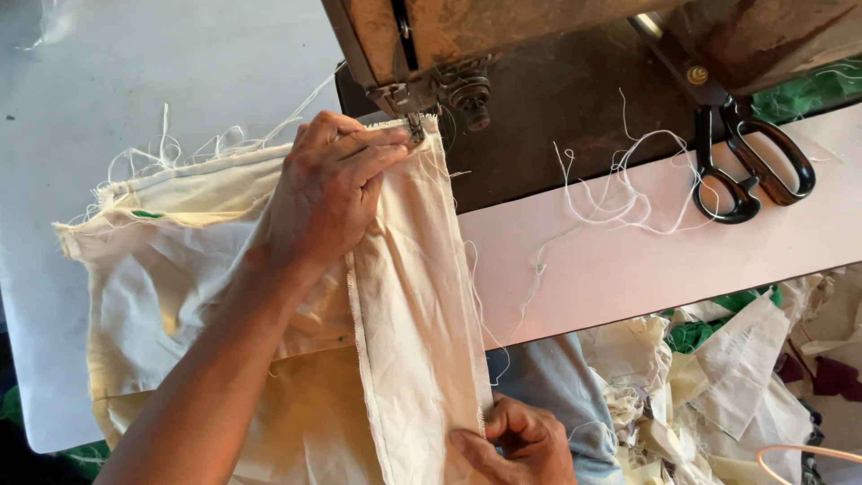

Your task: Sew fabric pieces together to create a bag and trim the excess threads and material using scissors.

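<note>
At the bottom edge, the near end of a cream cloth (409,314) is pinched between thumb and fingers of the right hand (516,445). Farther up, the left hand (328,193) is laid flat on the same cloth, fingers together, pressing its far end against the presser foot (416,126) of an old sewing machine (539,54). The cloth is spread across the white table (90,90). Black scissors (750,166) and loose threads (611,193) are seen at right, fabric scraps (718,386) below.
</note>
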